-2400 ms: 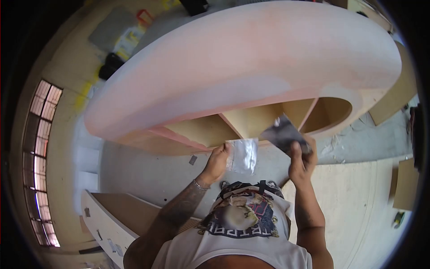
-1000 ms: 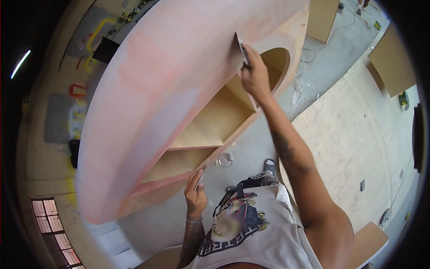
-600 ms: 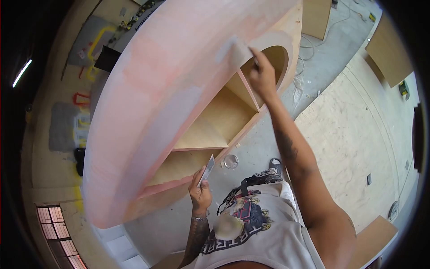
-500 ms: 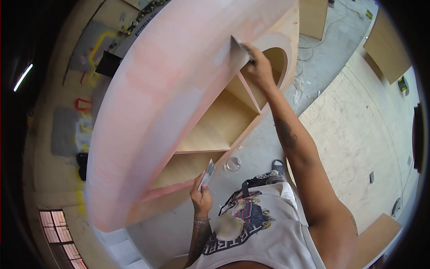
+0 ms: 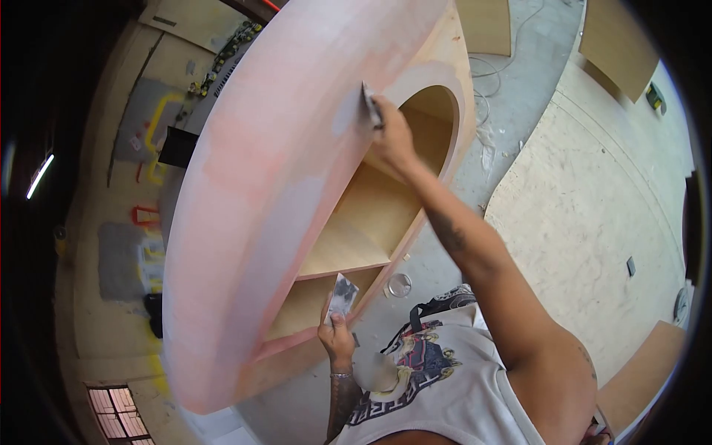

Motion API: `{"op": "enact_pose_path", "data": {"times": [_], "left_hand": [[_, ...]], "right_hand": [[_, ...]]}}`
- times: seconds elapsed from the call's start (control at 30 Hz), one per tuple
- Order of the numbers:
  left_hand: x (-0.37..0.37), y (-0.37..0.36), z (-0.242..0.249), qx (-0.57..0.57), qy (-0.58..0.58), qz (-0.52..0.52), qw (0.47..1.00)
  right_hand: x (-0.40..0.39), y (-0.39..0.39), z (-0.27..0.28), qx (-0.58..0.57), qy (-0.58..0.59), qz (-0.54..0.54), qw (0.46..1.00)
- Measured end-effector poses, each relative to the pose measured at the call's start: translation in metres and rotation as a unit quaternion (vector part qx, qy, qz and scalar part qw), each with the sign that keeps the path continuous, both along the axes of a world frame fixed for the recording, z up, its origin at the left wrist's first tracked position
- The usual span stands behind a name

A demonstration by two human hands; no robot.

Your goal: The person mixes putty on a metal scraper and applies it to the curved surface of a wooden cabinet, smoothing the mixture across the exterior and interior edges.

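My right hand is closed around a putty knife, its thin blade edge against the curved, pink-and-grey filled surface of a large wooden piece. That spot lies just left of the round opening. Lower down, my left hand grips a second putty knife whose flat, smeared blade points up. This hand hovers in front of the lowest open compartment of the piece, apart from the surface. Patches of smooth filler run along the side between the pink areas.
A round clear lid or dish lies on the grey floor beside the piece. Right of me, a broad pale board carries a small dark block. Loose cable and curved wooden panels lie farther off.
My right hand with its putty knife has moved relative to the surface, toward the lower left in view. The left knife has turned, its smeared face now showing more. The whole view has shifted.
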State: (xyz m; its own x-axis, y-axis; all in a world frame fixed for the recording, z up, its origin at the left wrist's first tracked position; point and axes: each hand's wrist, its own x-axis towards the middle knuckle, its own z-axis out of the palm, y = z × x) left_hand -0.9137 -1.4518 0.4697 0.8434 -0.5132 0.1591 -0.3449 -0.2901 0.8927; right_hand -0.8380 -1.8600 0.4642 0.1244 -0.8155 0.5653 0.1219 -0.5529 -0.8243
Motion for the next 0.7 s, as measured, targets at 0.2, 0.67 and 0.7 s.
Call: {"op": "enact_pose_path", "data": {"times": [0.2,0.67,0.7], "left_hand": [[0.003,-0.01,-0.01,-0.012,0.011,-0.014,1.0],[0.005,-0.05,0.025,-0.351,0.402,0.138,0.834],[0.018,-0.048,0.021,-0.351,0.447,0.113,0.815]], "right_hand": [[-0.017,0.064,-0.002,-0.099,0.022,0.087,0.991],[-0.012,0.082,0.024,-0.072,-0.016,0.058,0.996],[-0.021,0.086,0.018,-0.08,0.032,0.142,0.986]]}}
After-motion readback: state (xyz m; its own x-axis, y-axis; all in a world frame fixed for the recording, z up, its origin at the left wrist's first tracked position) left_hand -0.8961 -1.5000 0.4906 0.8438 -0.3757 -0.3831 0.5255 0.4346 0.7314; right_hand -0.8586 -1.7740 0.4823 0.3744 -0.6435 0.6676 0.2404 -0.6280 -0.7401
